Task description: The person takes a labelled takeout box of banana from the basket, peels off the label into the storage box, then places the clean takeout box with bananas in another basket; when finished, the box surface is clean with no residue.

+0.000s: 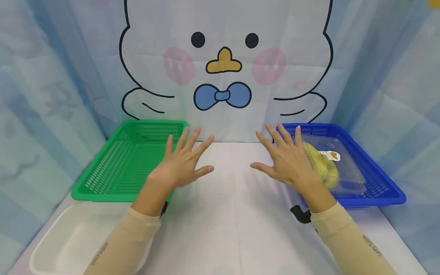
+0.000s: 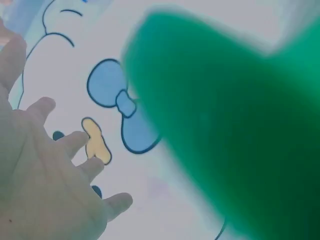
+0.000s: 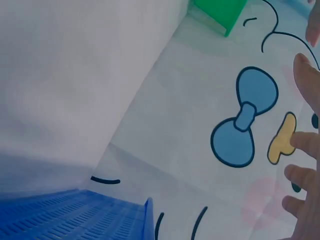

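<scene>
Left hand (image 1: 180,164) and right hand (image 1: 289,163) spread wide, gripping nothing, near the green basket (image 1: 132,168) and blue basket (image 1: 379,187) on the bench (image 1: 230,217); the baskets presumably stand apart for easy reach. The blue basket holds a clear box (image 1: 350,172) of yellow fruit (image 1: 324,170).

Pale blue curtains (image 1: 44,95) with a white cartoon bird (image 1: 223,65) behind a white table (image 1: 213,233)
</scene>
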### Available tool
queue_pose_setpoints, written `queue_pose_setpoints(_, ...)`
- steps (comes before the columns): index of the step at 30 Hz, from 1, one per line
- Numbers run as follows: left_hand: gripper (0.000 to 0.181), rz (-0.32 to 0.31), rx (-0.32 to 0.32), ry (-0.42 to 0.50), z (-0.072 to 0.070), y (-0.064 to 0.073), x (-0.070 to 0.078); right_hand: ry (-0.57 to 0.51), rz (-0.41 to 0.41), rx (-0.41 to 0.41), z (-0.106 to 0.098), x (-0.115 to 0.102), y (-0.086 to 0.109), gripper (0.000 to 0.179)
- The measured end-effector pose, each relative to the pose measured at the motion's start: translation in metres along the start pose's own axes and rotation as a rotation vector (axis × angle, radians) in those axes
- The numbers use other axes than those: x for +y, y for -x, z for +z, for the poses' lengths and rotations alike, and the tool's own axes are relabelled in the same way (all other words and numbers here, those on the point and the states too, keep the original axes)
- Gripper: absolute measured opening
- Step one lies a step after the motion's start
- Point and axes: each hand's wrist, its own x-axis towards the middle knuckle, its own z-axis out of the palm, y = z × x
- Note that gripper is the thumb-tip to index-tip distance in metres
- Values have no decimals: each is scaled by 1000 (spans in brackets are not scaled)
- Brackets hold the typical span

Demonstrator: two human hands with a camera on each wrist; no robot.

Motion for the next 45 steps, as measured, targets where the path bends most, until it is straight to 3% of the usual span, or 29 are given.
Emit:
queue_pose_setpoints(6,83,11,-14,11,0,-2,5,4,11,-30,-7,6,-1,95)
queue_pose_setpoints(16,81,75,2,26,7,-14,22,-57,61,-38,-17,33,18,94)
queue_pose_setpoints(27,83,109,-48,-21,12,-32,40,-23,76,-64,-15,55,27,95)
queue_pose_setpoints(36,83,122,-97,4,15,-43,52,-26,125,-123,-17,77,40,93)
queue_pose_setpoints(45,83,162,-143,47,22,-55,68,-115,198,-159,-17,103,59,91)
